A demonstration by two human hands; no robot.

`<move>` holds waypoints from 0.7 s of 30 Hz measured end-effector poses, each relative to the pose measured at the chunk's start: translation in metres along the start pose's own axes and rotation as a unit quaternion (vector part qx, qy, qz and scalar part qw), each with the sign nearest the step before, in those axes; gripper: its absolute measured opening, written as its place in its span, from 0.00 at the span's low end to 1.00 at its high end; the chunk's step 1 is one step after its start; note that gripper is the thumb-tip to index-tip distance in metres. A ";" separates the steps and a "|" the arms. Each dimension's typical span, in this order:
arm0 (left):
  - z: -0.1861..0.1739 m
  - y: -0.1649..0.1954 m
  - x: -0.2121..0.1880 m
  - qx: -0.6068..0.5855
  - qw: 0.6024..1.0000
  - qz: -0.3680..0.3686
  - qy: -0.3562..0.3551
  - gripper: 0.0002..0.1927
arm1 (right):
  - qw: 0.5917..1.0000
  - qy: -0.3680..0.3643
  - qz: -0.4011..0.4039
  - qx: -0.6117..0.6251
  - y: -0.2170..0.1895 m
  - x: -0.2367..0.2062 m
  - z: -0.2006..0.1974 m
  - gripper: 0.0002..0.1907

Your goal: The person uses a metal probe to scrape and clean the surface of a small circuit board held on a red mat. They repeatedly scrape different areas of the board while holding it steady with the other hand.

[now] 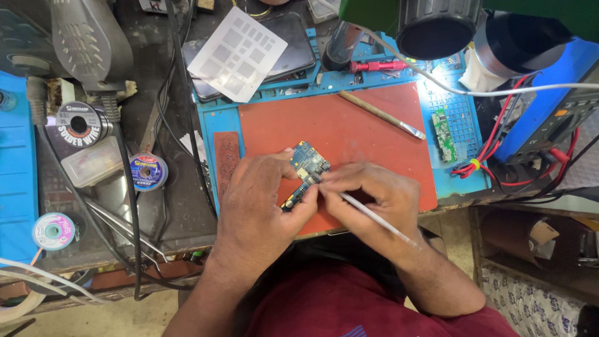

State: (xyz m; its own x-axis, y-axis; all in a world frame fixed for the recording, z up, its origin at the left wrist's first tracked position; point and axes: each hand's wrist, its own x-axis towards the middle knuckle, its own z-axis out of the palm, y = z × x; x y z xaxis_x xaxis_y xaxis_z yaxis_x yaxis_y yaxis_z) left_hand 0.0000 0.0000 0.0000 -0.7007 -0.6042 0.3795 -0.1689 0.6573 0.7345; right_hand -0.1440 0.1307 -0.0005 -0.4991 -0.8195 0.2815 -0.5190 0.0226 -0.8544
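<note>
Blue circuit board (304,170) is gripped by left hand (259,206) while tweezers (374,218), pinched in right hand (374,200), probe it; steadiness is needed.

You hold a small blue circuit board (307,167) with gold and silver patches on its face, lying slanted, its upper end pointing up and to the right, its lower end hidden under your fingers. It sits over the lower middle of the red work mat (349,125). A thin silver tool (374,218) touches the board's right edge with its tip, and its shaft slants down and to the right, off the mat's lower edge.
</note>
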 end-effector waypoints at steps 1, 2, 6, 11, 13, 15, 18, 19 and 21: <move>0.000 0.000 0.000 0.001 1.000 0.004 0.002 0.20 | 1.000 0.001 0.000 -0.004 0.000 0.000 -0.001 0.07; 0.000 0.000 0.000 0.002 1.000 0.007 0.005 0.20 | 1.000 0.003 0.001 -0.009 -0.001 0.001 -0.002 0.07; 0.000 0.000 0.001 0.003 1.000 0.014 0.007 0.21 | 1.000 0.008 -0.013 -0.007 -0.002 0.003 -0.002 0.07; 0.000 0.001 0.001 0.002 1.000 0.012 0.012 0.20 | 1.000 0.014 0.009 -0.011 -0.003 0.003 -0.001 0.06; 0.000 0.001 0.001 0.000 1.000 0.009 0.010 0.21 | 1.000 0.009 0.005 -0.012 -0.003 0.002 -0.002 0.06; 0.000 0.001 0.000 0.001 1.000 0.007 0.008 0.21 | 0.999 -0.016 -0.037 -0.016 -0.002 0.004 -0.004 0.07; 0.000 0.001 0.000 -0.002 1.000 0.005 0.011 0.20 | 0.999 0.034 0.001 -0.027 -0.002 0.003 0.000 0.06; 0.000 0.001 0.000 -0.002 1.000 0.007 0.010 0.20 | 0.999 0.018 -0.010 -0.025 -0.002 0.002 -0.002 0.06; 0.000 0.001 0.000 0.003 1.000 0.012 0.010 0.20 | 0.999 -0.014 -0.032 -0.020 -0.001 0.003 -0.004 0.07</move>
State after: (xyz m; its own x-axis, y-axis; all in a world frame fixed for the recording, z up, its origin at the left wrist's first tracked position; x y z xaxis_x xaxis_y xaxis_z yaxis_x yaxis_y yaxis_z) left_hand -0.0006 0.0008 0.0008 -0.6903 -0.5973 0.4083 -0.1562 0.6741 0.7219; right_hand -0.1474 0.1302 0.0029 -0.4441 -0.8361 0.3222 -0.5767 -0.0084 -0.8169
